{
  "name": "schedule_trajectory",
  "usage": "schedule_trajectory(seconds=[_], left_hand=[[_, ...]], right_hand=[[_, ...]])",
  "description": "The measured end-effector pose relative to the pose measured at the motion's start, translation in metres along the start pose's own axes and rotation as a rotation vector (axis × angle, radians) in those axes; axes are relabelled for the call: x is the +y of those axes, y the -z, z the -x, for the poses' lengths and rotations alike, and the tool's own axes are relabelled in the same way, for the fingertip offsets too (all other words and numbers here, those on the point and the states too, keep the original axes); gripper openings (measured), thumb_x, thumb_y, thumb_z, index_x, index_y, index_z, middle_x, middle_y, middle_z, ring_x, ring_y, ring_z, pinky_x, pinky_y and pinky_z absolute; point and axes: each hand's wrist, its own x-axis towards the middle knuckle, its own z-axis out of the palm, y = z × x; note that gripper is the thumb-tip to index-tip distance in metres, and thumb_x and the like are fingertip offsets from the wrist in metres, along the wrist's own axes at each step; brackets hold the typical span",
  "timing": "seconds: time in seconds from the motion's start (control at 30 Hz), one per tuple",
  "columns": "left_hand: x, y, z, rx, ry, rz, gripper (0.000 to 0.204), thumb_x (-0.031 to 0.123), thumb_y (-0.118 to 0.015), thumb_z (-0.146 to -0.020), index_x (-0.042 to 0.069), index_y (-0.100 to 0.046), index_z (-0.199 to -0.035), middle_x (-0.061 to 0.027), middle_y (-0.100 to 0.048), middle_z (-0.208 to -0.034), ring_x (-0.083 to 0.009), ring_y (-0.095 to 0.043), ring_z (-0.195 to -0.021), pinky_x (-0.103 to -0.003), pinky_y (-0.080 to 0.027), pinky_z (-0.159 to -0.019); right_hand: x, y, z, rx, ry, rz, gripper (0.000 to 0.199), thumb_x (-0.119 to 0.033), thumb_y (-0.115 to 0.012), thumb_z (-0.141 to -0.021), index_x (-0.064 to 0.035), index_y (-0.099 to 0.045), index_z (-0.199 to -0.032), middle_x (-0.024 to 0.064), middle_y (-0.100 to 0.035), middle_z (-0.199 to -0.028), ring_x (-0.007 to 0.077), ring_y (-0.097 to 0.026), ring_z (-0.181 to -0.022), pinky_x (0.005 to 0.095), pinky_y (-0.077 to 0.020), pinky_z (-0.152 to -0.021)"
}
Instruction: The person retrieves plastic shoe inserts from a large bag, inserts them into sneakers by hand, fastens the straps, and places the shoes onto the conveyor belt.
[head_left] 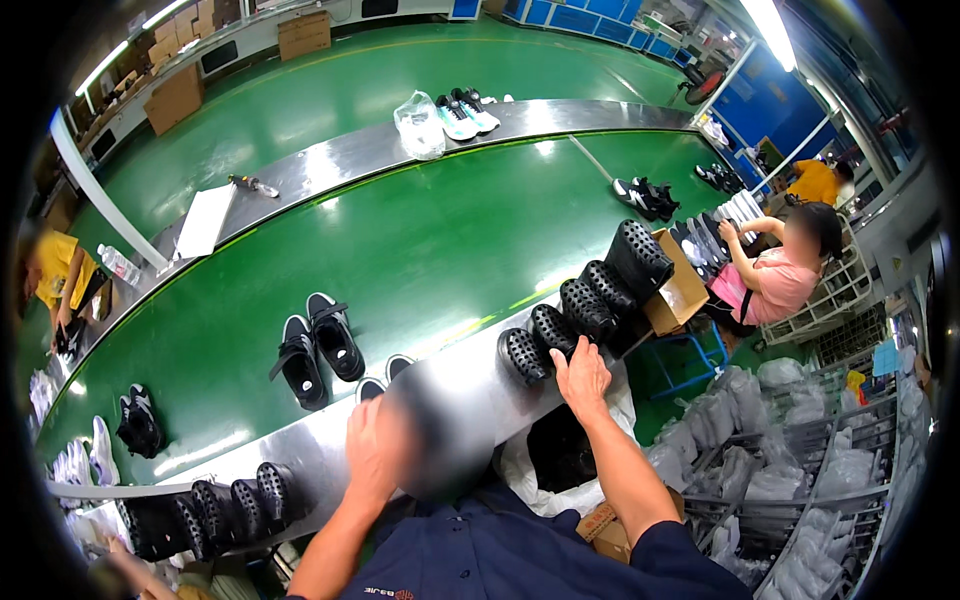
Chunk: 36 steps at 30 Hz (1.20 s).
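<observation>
My left hand (371,445) is over the metal ledge, fingers curled, beside the near ends of two grey-and-black sneakers (369,388). A blurred patch covers part of this hand and most of those sneakers, so what it grips is hidden. My right hand (583,378) reaches forward with thumb and fingers closed around the near end of a black perforated shoe form (553,328). That form stands in a row with other black shoe forms (588,308) along the ledge. Beyond my left hand, a pair of black-and-grey strapped sneakers (318,348) lies on the green belt.
Another row of black forms (243,505) stands at the left. An open white sack (610,410) with dark contents hangs below my right arm. A cardboard box (680,285) is beyond the right row, near a person in pink (785,285). Wrapped items fill a rack (800,455).
</observation>
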Motion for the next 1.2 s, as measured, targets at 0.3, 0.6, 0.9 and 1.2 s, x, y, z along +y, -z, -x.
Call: schedule_trajectory(seconds=[0.3,0.6,0.9,1.2], left_hand=[[-0.033,-0.059,-0.038,-0.340,-0.145,-0.076,0.012,0.016,-0.064,-0.079,0.004,-0.064,-0.076,-0.0171,-0.064,-0.075,-0.0353,-0.063,-0.078,-0.048,-0.047,-0.071],[-0.019,-0.057,-0.043,-0.333,-0.029,-0.045,0.038,0.019,-0.082,-0.068,0.003,-0.058,-0.093,-0.0162,-0.059,-0.094,-0.0355,-0.058,-0.092,-0.047,-0.049,-0.077],[-0.036,-0.086,-0.018,-0.287,-0.244,-0.073,0.014,0.011,-0.064,-0.079,0.005,-0.059,-0.090,-0.0146,-0.057,-0.091,-0.0305,-0.058,-0.087,-0.040,-0.049,-0.074],[-0.040,-0.091,-0.041,-0.375,-0.392,0.333,0.018,0.008,-0.064,-0.074,0.001,-0.049,-0.081,-0.0181,-0.058,-0.073,-0.0395,-0.059,-0.073,-0.049,-0.048,-0.066]], right_hand=[[-0.031,0.069,0.043,-0.070,0.358,-0.297,0.043,-0.044,-0.068,-0.087,-0.0017,-0.060,-0.087,0.0210,-0.064,-0.081,0.0398,-0.064,-0.080,0.0478,-0.0508,-0.069],[-0.074,0.081,0.105,-0.804,0.134,-0.447,0.051,-0.041,-0.065,-0.086,0.0088,-0.061,-0.078,0.0279,-0.060,-0.069,0.0415,-0.064,-0.070,0.0454,-0.0482,-0.065],[-0.090,0.064,0.113,-0.792,0.228,-0.412,0.050,-0.041,-0.068,-0.084,0.0083,-0.063,-0.076,0.0237,-0.060,-0.064,0.0377,-0.061,-0.061,0.0434,-0.0475,-0.059],[-0.120,0.044,0.101,-0.611,0.311,-0.196,0.038,-0.035,-0.067,-0.087,0.0019,-0.069,-0.080,0.0252,-0.067,-0.076,0.0428,-0.068,-0.078,0.0501,-0.0542,-0.071]])
